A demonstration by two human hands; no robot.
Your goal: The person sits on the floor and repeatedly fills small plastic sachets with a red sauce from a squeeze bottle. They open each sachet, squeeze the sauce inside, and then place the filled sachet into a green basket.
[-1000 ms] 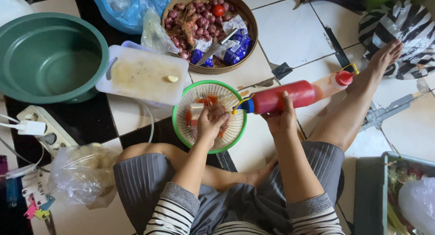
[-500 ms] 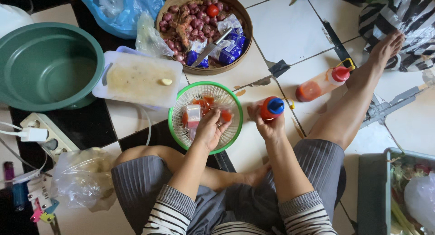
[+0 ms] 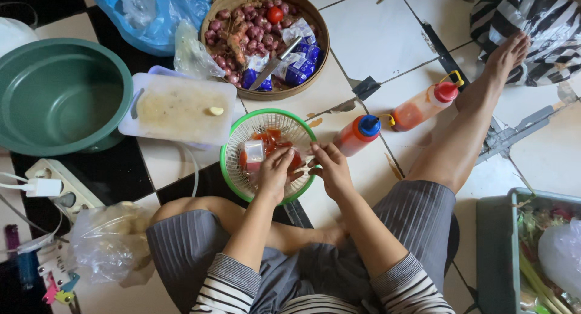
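I sit on a tiled floor with a green-rimmed mesh basket (image 3: 233, 138) in front of my knees. It holds red sachets (image 3: 272, 135) and a small white-topped packet (image 3: 253, 150). My left hand (image 3: 275, 172) reaches into the basket and closes on a red sachet. My right hand (image 3: 330, 169) hovers at the basket's right rim, fingertips close to the left hand's; whether it grips anything is unclear. A red sauce bottle with a blue cap (image 3: 357, 135) stands just beyond the right hand. A second sauce bottle with a red cap (image 3: 423, 105) lies farther right, beside my outstretched leg.
A woven basket (image 3: 324, 42) of shallots, sachets and a knife (image 3: 275, 63) sits behind. To the left are a plastic tray (image 3: 181, 108), a green basin (image 3: 54, 96), a power strip (image 3: 60, 187) and a clear bag (image 3: 109, 241). A grey crate (image 3: 502, 247) stands at right.
My right hand stood the blue-capped bottle upright on the floor, let go of it, and moved to the basket rim. My left hand stayed in the basket.
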